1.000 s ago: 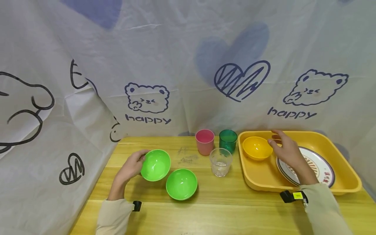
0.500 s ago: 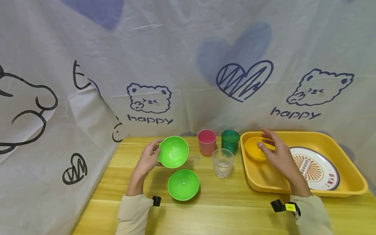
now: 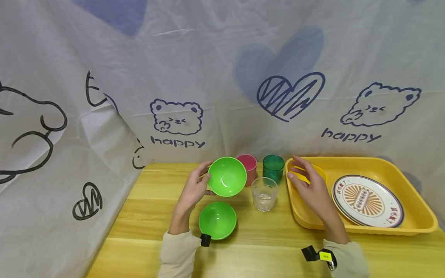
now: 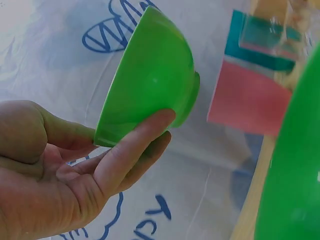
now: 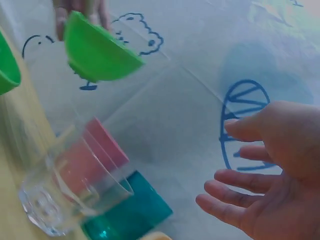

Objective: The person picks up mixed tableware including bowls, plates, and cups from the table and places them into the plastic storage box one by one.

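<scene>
My left hand (image 3: 194, 188) pinches a tilted green bowl (image 3: 227, 177) above the worktop (image 3: 264, 251), near the pink cup (image 3: 251, 170); my right hand (image 3: 311, 187), fingers spread wide, hovers by the tray's (image 3: 413, 189) left end

Showing smooth, glossy plastic on the held green bowl (image 3: 227, 177) and the lower green bowl (image 3: 217, 221), satiny plastic on the yellow tray (image 3: 351, 166) near the back right corner of the wood-grained, shiny tabletop (image 3: 264, 255). Looking cloth-like, matt and creased on the backdrop (image 3: 215, 58).
</scene>
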`<state>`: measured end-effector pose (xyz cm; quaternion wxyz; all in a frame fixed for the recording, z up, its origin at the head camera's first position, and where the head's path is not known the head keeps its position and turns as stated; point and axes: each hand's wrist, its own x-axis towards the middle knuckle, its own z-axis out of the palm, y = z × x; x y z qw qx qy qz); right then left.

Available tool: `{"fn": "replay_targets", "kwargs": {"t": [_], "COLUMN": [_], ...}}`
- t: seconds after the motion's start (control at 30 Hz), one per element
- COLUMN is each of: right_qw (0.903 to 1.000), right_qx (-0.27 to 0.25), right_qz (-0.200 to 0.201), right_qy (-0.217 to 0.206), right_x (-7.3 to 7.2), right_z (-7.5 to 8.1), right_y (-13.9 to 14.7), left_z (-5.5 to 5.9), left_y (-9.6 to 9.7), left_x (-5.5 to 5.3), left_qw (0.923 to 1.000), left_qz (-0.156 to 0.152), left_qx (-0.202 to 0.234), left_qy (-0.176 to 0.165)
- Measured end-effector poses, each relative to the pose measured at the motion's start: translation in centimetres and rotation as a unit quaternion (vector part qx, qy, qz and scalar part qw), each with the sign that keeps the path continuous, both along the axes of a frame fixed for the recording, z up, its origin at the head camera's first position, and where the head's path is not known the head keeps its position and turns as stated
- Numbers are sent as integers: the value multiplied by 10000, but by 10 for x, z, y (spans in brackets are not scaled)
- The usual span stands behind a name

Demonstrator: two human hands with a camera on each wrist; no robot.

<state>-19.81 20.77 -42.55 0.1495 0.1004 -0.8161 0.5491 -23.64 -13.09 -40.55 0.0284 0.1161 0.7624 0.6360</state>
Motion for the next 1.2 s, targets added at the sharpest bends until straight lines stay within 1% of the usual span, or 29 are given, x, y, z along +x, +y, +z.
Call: {"fn": "replay_targets", "kwargs": {"t": [0.13,0.2,0.4,0.63,0.77,0.9,1.1,1.2], "right_qw": [9998,9995,9980,9966,9968,9979,9990,9990], "right_qx": [-193,-270,-348,-341,-336,-260,-81,25], "right_qz": [96,145,532,752,712,558,280,133], "right_qy": [-32,-33,-26,42,139,181,338,420], "right_x": [1,2,4,6,7,7,6,5], "right_z": [-2,-2,-8,-13,-13,-12,-13,-14], "right_y": [-16,-24,-48,-65,-70,-70,-66,-65], "left_z": [-2,-4,-8,-7,-6,-4,-3,-4], "left_y": [9,13,21,37,42,44,44,43], "left_x": [5,5,9,14,15,17,18,19], "left_qw": [9998,9996,9993,9973,9967,9961,9921,9903], "left_qz": [-129,-182,-245,-621,-731,-811,-1186,-1305], "left_qx": [147,221,288,388,362,362,415,467], "left_qy": [32,-4,-14,-57,-2,-2,-35,-71]}}
